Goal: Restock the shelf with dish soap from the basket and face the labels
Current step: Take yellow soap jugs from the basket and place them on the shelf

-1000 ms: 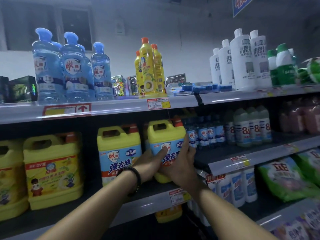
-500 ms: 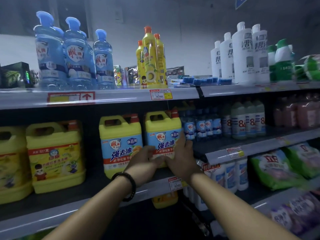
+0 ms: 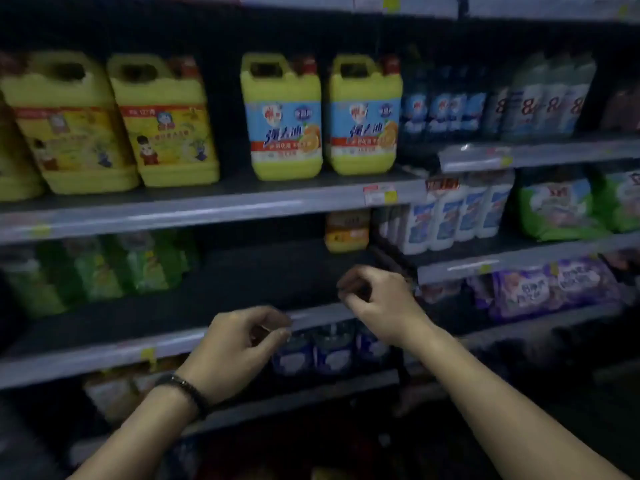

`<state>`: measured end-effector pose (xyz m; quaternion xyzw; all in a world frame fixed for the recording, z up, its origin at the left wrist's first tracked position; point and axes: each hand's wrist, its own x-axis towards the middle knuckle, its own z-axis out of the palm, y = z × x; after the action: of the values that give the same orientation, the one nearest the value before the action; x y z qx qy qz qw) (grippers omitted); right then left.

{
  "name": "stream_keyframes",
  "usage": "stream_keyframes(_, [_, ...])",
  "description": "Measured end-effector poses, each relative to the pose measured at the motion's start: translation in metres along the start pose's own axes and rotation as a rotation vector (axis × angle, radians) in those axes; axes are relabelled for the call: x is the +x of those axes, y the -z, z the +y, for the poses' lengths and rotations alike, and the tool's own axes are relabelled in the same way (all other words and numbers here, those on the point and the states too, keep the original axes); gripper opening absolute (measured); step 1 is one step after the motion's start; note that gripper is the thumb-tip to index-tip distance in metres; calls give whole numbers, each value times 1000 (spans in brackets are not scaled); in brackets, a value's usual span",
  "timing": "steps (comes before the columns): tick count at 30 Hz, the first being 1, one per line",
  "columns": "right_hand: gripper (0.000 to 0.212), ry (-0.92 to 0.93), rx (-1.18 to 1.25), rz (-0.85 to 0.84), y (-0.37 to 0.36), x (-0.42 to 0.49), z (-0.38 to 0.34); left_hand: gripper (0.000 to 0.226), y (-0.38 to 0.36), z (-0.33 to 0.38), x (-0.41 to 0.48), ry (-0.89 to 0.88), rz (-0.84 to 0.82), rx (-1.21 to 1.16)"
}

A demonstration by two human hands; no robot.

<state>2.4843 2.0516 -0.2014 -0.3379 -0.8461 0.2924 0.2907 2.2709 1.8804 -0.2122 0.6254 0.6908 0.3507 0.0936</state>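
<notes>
Hands free at the dish-soap shelf

Left hand and right hand hang loosely curled, holding nothing, below the shelf. Two blue-labelled soap jugs stand side by side near its right end, labels outward. The likely next move is a reach down for another jug; the basket is out of view.
</notes>
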Motion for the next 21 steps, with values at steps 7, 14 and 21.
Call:
stream_keyframes(7, [13, -272, 66, -246, -148, -112, 95, 5, -111, -128, -134, 354, -341, 36])
stream_keyframes(14, [5, -655, -8, -355, -253, -194, 177, 49, -189, -172, -205, 568, -402, 2])
stream_keyframes(21, [64, -780, 45, -543, -331, -242, 215, 22, -225, -194, -221, 544, -513, 10])
